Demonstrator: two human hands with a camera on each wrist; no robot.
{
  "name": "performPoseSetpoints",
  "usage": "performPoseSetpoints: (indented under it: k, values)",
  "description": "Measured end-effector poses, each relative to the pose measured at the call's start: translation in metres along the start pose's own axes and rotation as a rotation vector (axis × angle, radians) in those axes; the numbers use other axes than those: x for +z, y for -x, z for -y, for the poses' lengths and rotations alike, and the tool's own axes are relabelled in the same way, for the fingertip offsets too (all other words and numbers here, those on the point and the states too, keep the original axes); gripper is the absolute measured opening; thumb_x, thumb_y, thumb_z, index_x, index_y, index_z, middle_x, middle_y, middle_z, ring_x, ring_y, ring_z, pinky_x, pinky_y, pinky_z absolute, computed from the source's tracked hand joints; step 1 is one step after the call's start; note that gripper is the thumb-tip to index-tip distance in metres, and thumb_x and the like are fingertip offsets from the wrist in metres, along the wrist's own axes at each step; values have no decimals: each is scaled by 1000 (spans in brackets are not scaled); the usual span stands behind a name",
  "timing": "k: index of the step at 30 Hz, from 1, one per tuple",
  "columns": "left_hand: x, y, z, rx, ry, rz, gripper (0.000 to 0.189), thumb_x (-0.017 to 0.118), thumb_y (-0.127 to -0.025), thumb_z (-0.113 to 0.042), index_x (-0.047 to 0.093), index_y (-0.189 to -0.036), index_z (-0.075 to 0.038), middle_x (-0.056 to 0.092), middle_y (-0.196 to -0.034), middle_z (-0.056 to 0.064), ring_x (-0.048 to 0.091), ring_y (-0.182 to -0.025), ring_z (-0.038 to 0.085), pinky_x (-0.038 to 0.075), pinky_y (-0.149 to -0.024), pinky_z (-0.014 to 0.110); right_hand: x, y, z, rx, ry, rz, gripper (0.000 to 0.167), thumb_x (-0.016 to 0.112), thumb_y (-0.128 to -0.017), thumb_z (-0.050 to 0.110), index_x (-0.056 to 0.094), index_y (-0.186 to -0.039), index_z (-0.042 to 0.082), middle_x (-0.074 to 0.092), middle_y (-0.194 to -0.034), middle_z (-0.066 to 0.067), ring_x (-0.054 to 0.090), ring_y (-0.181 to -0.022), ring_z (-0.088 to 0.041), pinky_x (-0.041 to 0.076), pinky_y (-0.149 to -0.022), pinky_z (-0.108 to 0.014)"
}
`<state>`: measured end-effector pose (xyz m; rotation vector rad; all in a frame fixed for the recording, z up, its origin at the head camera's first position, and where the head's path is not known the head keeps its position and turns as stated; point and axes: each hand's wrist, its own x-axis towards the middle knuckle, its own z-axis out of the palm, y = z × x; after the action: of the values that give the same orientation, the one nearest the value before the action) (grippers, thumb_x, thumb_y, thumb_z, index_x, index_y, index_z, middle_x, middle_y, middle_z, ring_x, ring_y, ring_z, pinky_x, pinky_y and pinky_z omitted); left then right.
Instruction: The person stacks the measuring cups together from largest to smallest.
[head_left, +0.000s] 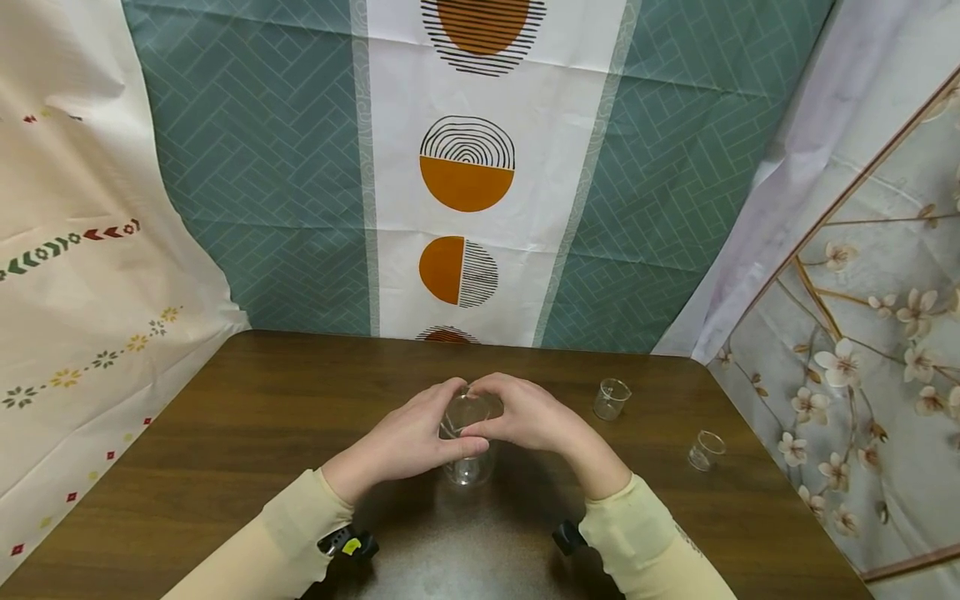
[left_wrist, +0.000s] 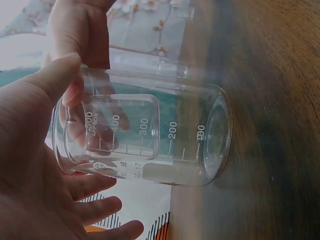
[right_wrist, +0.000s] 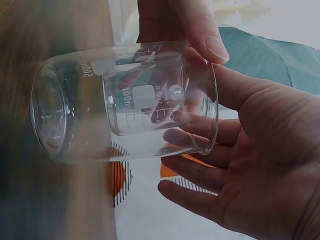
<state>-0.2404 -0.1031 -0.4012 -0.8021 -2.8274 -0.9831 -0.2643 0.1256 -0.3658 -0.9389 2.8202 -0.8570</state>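
Note:
A large clear beaker (left_wrist: 192, 170), graduated to 500, stands upright on the table in front of the person. Within it hangs a smaller beaker (right_wrist: 145, 117) marked 100 ml, its bottom well above the large one's base. My left hand (head_left: 416, 433) and right hand (head_left: 528, 412) meet over the mouth from either side, thumbs near, index fingers on the far side. Between them they hold the small beaker around its upper end. The other fingers spread loosely beside the large beaker's wall. Hands and glass overlap, so some fingertips are hidden.
Two more small glass beakers stand to the right on the brown wooden table (head_left: 300, 392): one farther back (head_left: 612, 400), another nearer the right edge (head_left: 706, 451). A patterned curtain (head_left: 262, 167) hangs behind the table, with further cloths at both sides.

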Motion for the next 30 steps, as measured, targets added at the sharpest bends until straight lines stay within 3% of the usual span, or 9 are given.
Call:
performPoseSetpoints:
  k: [9,18,30]
  values:
    - [1,-1,0,-11,13,23,90,78,-94,-70,50,-157,-12,59,-152,9,63,-120,22,58,-97,52,-1,-2,5,-5,69,17,52,95,-90,28,75,-134,10,74,-137,-3,67,-130,-25,52,-109,-48]
    - [0,0,0,-12,28,24,90,78,-95,-68,49,-158,-12,58,-153,9,64,-115,20,58,-95,51,-3,-7,9,-1,126,44,52,95,-89,37,77,-130,11,75,-132,0,68,-124,-23,54,-105,-47]
    - [0,0,0,-12,32,28,89,78,-95,-69,48,-157,-12,59,-152,11,65,-109,18,58,-90,49,-4,-14,12,21,165,112,46,95,-88,30,80,-128,13,74,-133,0,67,-127,-25,53,-106,-48]
